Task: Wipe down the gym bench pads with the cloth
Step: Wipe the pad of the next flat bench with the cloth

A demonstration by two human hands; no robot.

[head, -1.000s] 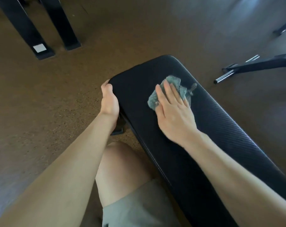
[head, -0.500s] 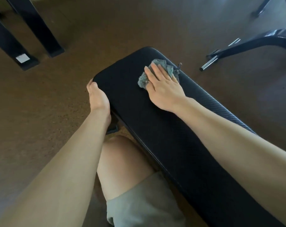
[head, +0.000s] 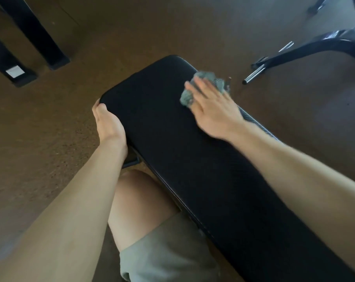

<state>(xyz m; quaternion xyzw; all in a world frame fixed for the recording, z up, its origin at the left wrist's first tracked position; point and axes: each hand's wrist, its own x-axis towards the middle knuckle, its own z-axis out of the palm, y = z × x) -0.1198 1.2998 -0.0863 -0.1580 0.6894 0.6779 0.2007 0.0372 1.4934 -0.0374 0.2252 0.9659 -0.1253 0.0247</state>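
**Two hands on a black bench pad, brown gym floor beyond**

Nearest the camera, a bare knee [head: 136, 202] and the hem of grey-green shorts [head: 164, 253] sit just left of the bench pad [head: 192, 169], a long black cushion running from lower right to upper centre over a speckled brown floor [head: 50, 139]. Both forearms enter from the bottom edge, cut off above the elbow. The left hand [head: 108, 123] grips the pad's left edge near its far corner, thumb on the rim and fingers curled out of sight underneath. The right hand [head: 211, 106] lies flat with fingers straight and slightly spread, pressing the grey cloth [head: 205, 86] onto the pad's far right part; hand and cloth are motion-blurred, so the cloth's folds cannot be made out. The frame beneath the pad is mostly hidden. Farther off, two black legs [head: 36, 37], one with a white label, stand at upper left. At upper right, a curved black frame [head: 315, 45] with a chrome tube [head: 253, 75] rests on the floor, partly cut by the picture edge.
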